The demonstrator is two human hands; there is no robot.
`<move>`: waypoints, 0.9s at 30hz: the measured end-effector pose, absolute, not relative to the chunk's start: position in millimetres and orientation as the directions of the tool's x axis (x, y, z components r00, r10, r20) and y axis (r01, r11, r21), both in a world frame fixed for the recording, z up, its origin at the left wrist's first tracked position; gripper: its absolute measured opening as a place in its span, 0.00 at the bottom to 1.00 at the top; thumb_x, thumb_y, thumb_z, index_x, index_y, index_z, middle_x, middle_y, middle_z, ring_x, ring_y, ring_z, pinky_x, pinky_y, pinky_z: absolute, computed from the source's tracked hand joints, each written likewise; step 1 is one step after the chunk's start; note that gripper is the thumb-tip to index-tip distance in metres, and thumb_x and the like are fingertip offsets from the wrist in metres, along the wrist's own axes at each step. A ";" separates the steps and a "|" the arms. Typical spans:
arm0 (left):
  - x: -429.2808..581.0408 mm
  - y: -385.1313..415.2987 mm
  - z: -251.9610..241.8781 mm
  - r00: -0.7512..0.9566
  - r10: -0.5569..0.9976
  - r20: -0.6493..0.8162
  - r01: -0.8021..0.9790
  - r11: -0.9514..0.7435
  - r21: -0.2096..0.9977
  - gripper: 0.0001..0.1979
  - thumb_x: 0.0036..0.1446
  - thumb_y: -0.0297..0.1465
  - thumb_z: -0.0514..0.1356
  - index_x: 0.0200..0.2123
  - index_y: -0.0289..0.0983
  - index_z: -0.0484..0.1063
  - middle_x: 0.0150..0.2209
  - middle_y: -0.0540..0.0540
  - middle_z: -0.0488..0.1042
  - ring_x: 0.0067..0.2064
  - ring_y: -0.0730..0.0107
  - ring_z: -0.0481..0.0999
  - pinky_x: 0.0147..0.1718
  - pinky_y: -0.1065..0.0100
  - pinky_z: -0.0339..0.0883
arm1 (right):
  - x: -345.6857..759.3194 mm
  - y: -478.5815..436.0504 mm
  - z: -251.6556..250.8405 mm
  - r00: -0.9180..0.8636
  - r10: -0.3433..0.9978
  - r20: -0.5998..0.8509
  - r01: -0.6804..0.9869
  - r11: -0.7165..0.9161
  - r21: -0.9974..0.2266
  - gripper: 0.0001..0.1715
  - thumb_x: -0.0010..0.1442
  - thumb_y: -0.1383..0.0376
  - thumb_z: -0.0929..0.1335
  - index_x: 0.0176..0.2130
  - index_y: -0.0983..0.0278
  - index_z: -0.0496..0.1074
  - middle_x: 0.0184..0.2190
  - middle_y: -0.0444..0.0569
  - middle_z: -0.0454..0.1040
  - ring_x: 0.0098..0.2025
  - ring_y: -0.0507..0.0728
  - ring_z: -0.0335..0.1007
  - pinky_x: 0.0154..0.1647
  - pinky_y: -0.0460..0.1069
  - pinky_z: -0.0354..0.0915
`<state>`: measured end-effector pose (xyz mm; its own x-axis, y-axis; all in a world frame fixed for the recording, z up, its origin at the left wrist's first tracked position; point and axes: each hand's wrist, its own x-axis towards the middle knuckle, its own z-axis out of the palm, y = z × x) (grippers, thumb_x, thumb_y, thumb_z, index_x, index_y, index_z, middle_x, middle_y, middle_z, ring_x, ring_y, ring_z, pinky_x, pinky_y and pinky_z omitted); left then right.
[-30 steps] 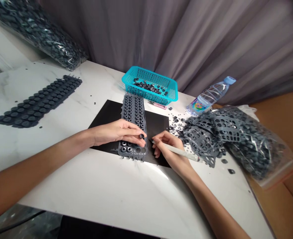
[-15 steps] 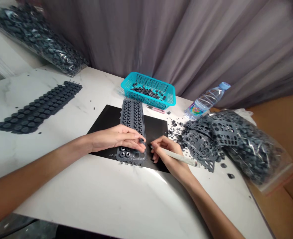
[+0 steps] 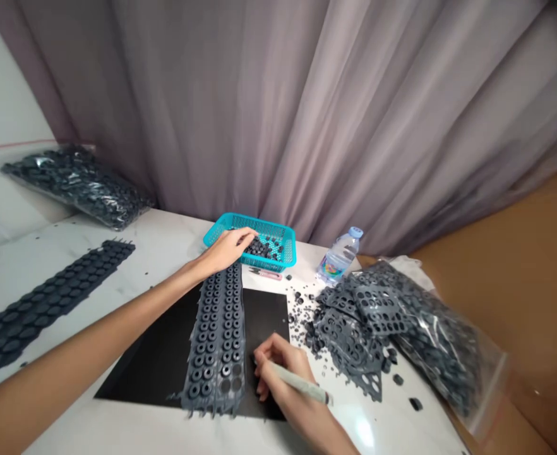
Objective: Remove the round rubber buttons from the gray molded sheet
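My left hand point(image 3: 226, 248) reaches over the near rim of the turquoise basket point(image 3: 221, 232), fingers curled together above the small dark rubber rings point(image 3: 265, 248) inside; whether it holds one is hidden. A grey rubber strip point(image 3: 216, 338) studded with rings lies lengthwise on a black mat point(image 3: 160, 360). My right hand point(image 3: 281, 370) rests at the strip's right edge, closed on a white pen-like tool point(image 3: 297, 382) that points toward the strip.
A pile of punched-out grey strips point(image 3: 354, 316) and a clear bag of parts point(image 3: 444, 366) lie at the right. A water bottle point(image 3: 339, 256) stands behind them, pink snips point(image 3: 265, 273) beside the basket. Another dark strip point(image 3: 41, 297) and a bag point(image 3: 77, 184) sit left.
My left hand left the strip's near end and moved away to the basket, carrying the ring it pinched. The view tilted upward. My right hand kept the tool beside the strip.
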<state>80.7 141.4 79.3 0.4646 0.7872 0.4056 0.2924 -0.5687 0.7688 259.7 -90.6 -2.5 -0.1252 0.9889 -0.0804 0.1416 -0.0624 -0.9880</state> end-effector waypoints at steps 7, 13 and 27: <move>49.4 76.9 66.1 0.605 0.689 0.398 0.408 -0.698 0.588 0.14 0.71 0.40 0.55 0.48 0.40 0.77 0.50 0.42 0.77 0.55 0.56 0.74 0.61 0.52 0.64 | 261.2 -87.2 -6.0 -0.161 0.986 -0.042 0.102 -0.026 -0.994 0.22 0.69 0.47 0.68 0.38 0.64 0.70 0.27 0.44 0.71 0.25 0.52 0.71 0.26 0.45 0.68; 5.3 -10.1 38.2 0.793 0.600 0.108 0.392 -0.637 0.664 0.10 0.71 0.39 0.58 0.45 0.41 0.73 0.43 0.48 0.74 0.44 0.64 0.76 0.48 0.63 0.70 | 258.0 -88.0 10.7 -0.168 0.983 -0.078 0.131 -0.056 -0.990 0.17 0.68 0.52 0.70 0.39 0.65 0.71 0.27 0.44 0.73 0.26 0.52 0.71 0.28 0.45 0.68; 3.6 -23.2 29.1 0.862 0.466 0.197 0.321 -0.804 0.500 0.07 0.70 0.29 0.60 0.49 0.39 0.74 0.45 0.47 0.78 0.49 0.60 0.74 0.54 0.61 0.63 | 242.8 -95.6 5.4 -0.230 0.966 -0.121 0.138 -0.091 -0.986 0.02 0.63 0.68 0.67 0.38 0.64 0.71 0.26 0.41 0.72 0.26 0.51 0.70 0.26 0.44 0.66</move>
